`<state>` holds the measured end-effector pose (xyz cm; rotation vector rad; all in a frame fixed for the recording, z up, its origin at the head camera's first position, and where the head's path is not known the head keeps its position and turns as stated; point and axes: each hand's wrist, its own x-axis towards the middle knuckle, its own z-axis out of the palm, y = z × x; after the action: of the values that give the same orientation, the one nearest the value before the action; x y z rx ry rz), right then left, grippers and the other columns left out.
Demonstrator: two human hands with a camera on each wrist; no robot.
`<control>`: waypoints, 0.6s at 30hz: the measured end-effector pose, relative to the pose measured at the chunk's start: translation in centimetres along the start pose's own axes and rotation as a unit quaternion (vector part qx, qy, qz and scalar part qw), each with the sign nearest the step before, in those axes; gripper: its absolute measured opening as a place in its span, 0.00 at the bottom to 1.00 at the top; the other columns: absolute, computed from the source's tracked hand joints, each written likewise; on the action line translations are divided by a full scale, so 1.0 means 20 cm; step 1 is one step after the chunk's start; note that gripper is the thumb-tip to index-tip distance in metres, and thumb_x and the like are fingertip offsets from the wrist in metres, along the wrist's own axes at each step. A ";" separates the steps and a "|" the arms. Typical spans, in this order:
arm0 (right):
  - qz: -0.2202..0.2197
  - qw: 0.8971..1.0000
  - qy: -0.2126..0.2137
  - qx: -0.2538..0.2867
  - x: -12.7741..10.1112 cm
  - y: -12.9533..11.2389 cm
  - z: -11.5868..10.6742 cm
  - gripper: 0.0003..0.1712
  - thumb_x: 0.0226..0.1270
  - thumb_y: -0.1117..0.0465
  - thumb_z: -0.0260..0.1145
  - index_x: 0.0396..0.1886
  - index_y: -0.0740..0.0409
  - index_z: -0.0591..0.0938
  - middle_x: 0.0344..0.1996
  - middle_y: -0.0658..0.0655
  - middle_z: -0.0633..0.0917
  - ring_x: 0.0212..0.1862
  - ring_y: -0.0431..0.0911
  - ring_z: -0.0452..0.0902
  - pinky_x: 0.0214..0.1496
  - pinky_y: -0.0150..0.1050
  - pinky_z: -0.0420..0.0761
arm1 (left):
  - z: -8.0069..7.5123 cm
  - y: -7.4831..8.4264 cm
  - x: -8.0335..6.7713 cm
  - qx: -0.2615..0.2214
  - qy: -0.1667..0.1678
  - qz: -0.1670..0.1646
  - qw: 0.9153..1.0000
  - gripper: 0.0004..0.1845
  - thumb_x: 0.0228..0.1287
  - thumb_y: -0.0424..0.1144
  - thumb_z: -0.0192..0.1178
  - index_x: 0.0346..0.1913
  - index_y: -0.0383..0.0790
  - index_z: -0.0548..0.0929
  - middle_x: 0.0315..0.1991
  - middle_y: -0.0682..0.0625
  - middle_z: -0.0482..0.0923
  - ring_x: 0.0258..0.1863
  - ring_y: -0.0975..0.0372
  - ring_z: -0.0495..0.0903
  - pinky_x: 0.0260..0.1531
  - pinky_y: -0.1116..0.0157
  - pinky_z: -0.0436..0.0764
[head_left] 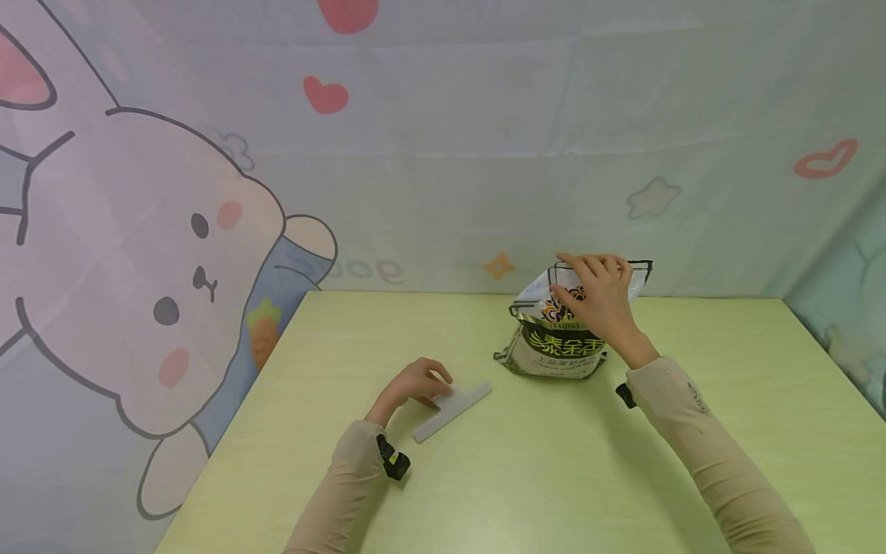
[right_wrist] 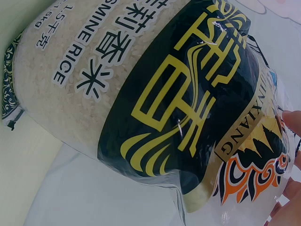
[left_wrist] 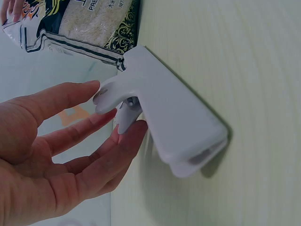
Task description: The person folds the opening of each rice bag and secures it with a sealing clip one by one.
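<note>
White plastic bag clip (left_wrist: 174,127) on table (head_left: 526,477): left hand (head_left: 413,382) open, fingertips touching. Right hand (head_left: 601,300) grips upright rice bag (head_left: 561,338) top; loosened grip risks toppling, spillage.

left hand (head_left: 414,385) – touches clip (head_left: 453,412) | right hand (head_left: 599,302) – holds rice bag (head_left: 557,350)
</note>
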<state>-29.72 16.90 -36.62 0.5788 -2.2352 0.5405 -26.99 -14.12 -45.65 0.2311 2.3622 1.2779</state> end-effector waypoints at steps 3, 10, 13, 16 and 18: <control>0.000 1.000 0.000 0.000 0.00 0.00 0.00 0.28 0.52 0.55 0.68 0.54 0.54 0.74 0.41 0.61 0.79 0.45 0.57 0.65 0.55 0.59 0.51 | 0.00 0.00 0.00 0.009 0.001 -0.004 1.000 0.13 0.53 0.33 0.61 0.42 0.32 0.79 0.37 0.42 0.80 0.28 0.61 0.75 0.29 0.62 0.82; -0.001 1.000 0.002 -0.001 0.00 0.00 0.00 0.28 0.51 0.55 0.69 0.53 0.56 0.75 0.41 0.61 0.79 0.45 0.57 0.65 0.55 0.59 0.51 | 0.00 0.00 0.01 0.021 -0.003 -0.006 1.000 0.13 0.51 0.34 0.64 0.40 0.33 0.80 0.37 0.42 0.81 0.27 0.63 0.75 0.30 0.61 0.82; -0.001 1.000 0.001 0.000 0.00 0.00 0.00 0.27 0.51 0.55 0.68 0.53 0.56 0.75 0.41 0.61 0.79 0.45 0.57 0.64 0.55 0.59 0.51 | 0.01 0.00 0.01 0.028 -0.005 -0.004 1.000 0.12 0.50 0.34 0.64 0.40 0.34 0.80 0.35 0.43 0.81 0.25 0.63 0.75 0.29 0.61 0.82; 0.000 1.000 0.000 0.001 0.00 0.00 0.00 0.27 0.52 0.55 0.68 0.53 0.56 0.75 0.41 0.62 0.79 0.45 0.57 0.64 0.55 0.59 0.51 | 0.01 0.00 0.01 0.034 -0.006 -0.004 0.999 0.12 0.50 0.33 0.64 0.40 0.34 0.80 0.33 0.43 0.81 0.24 0.64 0.76 0.29 0.62 0.82; 0.000 1.000 -0.001 0.000 0.00 0.00 0.00 0.27 0.52 0.55 0.68 0.53 0.55 0.75 0.41 0.62 0.79 0.45 0.57 0.64 0.55 0.59 0.51 | 0.01 0.00 0.01 0.037 -0.006 -0.002 0.999 0.12 0.50 0.33 0.64 0.40 0.33 0.81 0.33 0.43 0.81 0.24 0.64 0.77 0.28 0.63 0.82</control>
<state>-29.67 16.94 -36.61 0.5790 -2.2363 0.5415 -27.10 -13.85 -45.90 0.2555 2.4003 1.1851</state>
